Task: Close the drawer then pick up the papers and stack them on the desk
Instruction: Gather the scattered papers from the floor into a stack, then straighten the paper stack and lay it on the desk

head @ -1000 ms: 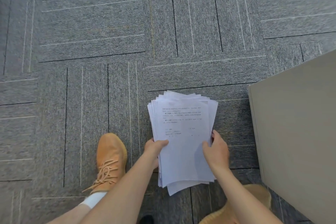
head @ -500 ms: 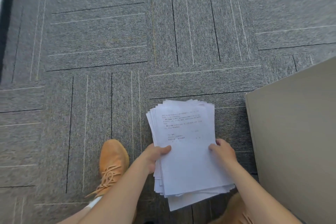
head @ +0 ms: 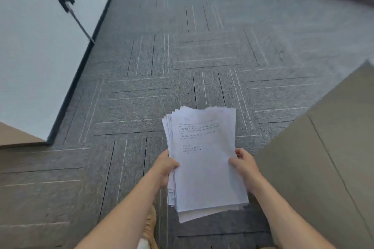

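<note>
A loose stack of white printed papers [head: 204, 159] hangs above the grey carpet, its sheets slightly fanned at the top and bottom. My left hand [head: 165, 168] grips the stack's left edge, thumb on the top sheet. My right hand [head: 243, 164] holds the right edge the same way. A beige flat surface, likely the desk or cabinet [head: 327, 147], fills the right side, close to my right forearm. No drawer can be made out.
Grey striped carpet tiles [head: 182, 62] cover the floor ahead. A white wall [head: 40, 56] with a dark socket and cable [head: 67, 3] runs along the left, a beige surface corner [head: 16, 137] below it. My tan shoe [head: 150, 222] shows beneath the papers.
The view has tilted up and the papers have risen with both hands, away from the floor. The wall on the left has come into sight. Both grips are unchanged.
</note>
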